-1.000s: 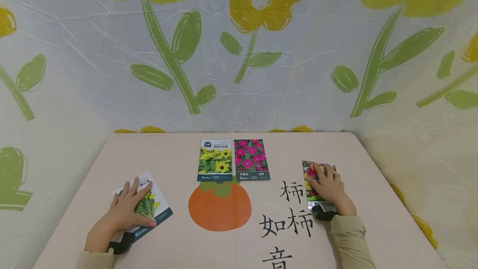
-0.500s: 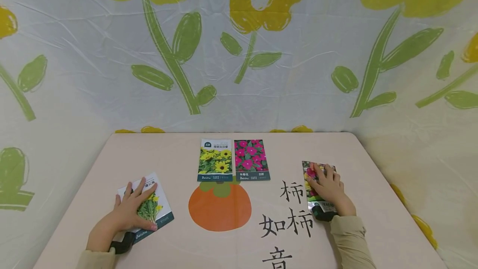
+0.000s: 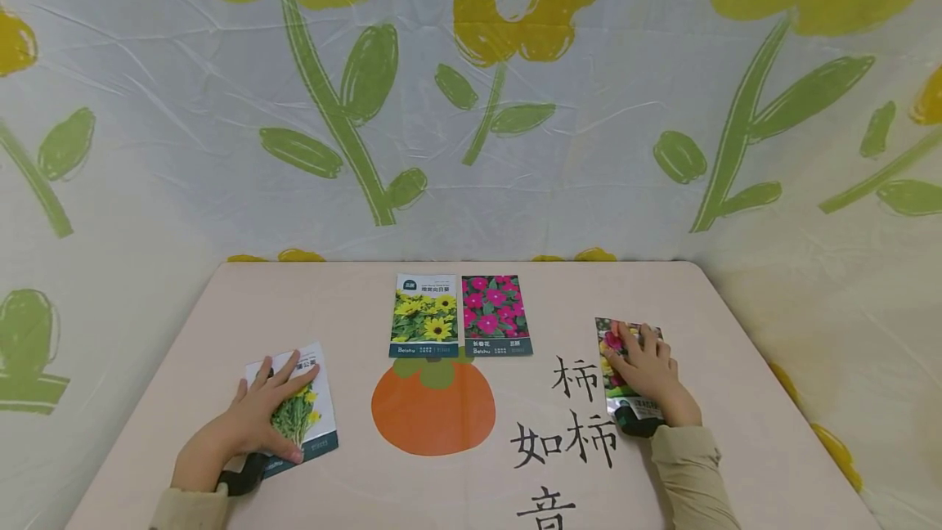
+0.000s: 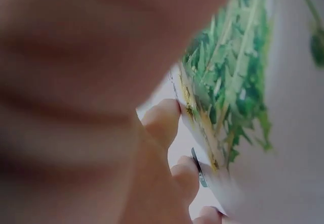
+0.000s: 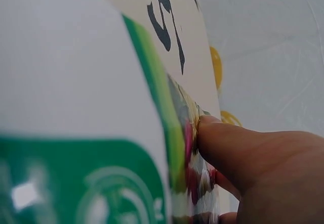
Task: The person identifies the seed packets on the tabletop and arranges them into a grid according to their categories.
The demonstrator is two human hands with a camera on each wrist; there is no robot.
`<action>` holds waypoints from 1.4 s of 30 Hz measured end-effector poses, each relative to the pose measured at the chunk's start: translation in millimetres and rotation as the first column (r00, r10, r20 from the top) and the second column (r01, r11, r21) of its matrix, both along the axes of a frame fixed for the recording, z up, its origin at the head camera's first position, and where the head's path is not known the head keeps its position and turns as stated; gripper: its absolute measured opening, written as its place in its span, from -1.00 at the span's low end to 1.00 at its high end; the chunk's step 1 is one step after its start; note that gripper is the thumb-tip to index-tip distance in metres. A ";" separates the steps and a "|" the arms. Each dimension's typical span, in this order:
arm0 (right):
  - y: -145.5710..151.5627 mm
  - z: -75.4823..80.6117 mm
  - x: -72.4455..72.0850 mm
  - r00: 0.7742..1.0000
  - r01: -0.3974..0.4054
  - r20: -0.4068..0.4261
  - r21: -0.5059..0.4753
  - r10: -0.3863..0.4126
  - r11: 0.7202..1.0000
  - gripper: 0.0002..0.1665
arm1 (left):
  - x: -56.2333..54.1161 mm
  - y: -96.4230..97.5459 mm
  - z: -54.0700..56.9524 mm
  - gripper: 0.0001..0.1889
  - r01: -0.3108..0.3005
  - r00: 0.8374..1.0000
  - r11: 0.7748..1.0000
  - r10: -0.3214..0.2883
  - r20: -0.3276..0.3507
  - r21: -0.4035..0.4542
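Note:
With its fingers spread, my left hand (image 3: 257, 424) lies over a white seed packet (image 3: 296, 419) with green-stemmed yellow flowers, at the left of the table. The left wrist view shows the packet's leafy print close up, with fingertips touching its surface. My right hand (image 3: 653, 368) rests on another seed packet (image 3: 615, 383), printed with pink and yellow flowers, at the right. Much of that packet's picture is hidden beneath the fingers. In the right wrist view the thumb (image 5: 228, 143) lies on its flower print, and its white and green lower part fills the left.
A yellow sunflower packet (image 3: 424, 317) and a magenta flower packet (image 3: 496, 316) lie side by side at the back middle. The cream tabletop (image 3: 412, 489) bears a printed persimmon (image 3: 434, 411) and black characters. A flower-printed cloth (image 3: 589, 195) hangs behind and at the sides.
My left hand has slid the stemmed-flower packet a little to the right, turning it straighter. My right hand and the two back packets have stayed put.

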State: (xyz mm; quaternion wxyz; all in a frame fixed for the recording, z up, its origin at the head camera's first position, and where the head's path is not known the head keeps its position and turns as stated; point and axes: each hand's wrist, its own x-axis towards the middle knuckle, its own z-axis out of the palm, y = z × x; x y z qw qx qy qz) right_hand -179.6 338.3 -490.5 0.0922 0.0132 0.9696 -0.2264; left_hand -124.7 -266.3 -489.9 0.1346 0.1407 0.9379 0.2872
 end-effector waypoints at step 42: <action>3.2 -7.1 -0.8 0.999 0.006 -0.036 -0.027 -0.007 1.000 -0.01 | -2.3 25.2 7.4 0.27 0.105 0.990 0.994 -0.102 0.101 -0.030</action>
